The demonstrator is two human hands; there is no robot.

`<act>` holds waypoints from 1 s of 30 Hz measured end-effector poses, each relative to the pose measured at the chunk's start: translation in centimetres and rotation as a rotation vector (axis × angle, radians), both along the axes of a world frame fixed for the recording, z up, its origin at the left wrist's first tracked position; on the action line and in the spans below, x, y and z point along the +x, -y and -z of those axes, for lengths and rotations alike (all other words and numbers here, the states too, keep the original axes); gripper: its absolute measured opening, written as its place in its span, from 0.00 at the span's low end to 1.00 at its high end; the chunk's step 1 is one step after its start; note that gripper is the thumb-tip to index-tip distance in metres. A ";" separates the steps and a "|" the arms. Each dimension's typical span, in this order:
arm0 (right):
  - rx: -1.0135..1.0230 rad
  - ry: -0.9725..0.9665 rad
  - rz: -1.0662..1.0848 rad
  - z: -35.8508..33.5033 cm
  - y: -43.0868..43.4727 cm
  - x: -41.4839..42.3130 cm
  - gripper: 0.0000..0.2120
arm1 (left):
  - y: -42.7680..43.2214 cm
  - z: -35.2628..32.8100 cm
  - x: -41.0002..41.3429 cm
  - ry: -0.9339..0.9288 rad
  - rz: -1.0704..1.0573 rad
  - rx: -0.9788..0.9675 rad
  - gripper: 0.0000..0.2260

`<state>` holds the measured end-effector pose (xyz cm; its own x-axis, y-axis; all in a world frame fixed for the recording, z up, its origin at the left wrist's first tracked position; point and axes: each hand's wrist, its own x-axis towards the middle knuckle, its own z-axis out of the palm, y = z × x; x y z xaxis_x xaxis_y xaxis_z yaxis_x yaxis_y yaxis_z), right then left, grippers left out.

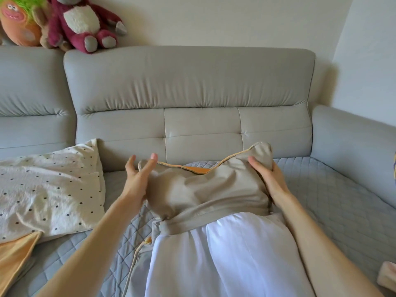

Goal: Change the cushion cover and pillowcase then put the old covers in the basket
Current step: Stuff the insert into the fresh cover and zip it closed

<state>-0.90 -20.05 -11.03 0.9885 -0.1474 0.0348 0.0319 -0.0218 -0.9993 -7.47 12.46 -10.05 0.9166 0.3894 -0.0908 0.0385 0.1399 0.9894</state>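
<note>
on the grey sofa the white pillow is lying half inside the beige cover; the right hand is gripping its far corner, probably anchoring it, while the left hand is spreading open alongside.

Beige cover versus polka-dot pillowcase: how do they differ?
The beige cover is plain; the polka-dot pillowcase has dark dots. The beige cover half-covers a white insert, gripped by the right hand; the polka-dot pillowcase lies untouched. Both lie on the sofa.
</note>
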 end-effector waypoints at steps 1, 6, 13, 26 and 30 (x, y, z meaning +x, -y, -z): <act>-0.022 0.003 0.026 -0.1 -0.1 0.2 0.19 | 0.6 0.3 0.7 0.009 -0.056 0.077 0.41; -0.110 0.128 0.141 0.8 0.5 0.8 0.18 | 4.2 3.4 1.1 0.048 -0.321 0.167 0.23; -0.277 0.207 0.198 2.3 -0.3 1.5 0.16 | 4.6 6.1 1.1 0.000 -0.445 0.207 0.15; -0.664 -0.331 -0.155 -2.7 4.4 -7.6 0.53 | 10.2 -1.3 -1.3 0.730 0.260 1.395 0.13; -0.832 -0.467 -0.308 -1.6 5.9 -12.6 0.32 | 14.9 -2.1 -1.6 0.654 0.620 1.723 0.12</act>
<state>-13.48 -25.93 -9.43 0.9204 0.0117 -0.3908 -0.2379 -0.7763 -0.5837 -9.04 -2.49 -7.98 0.6682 -0.6656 0.3323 -0.6797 -0.7278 -0.0910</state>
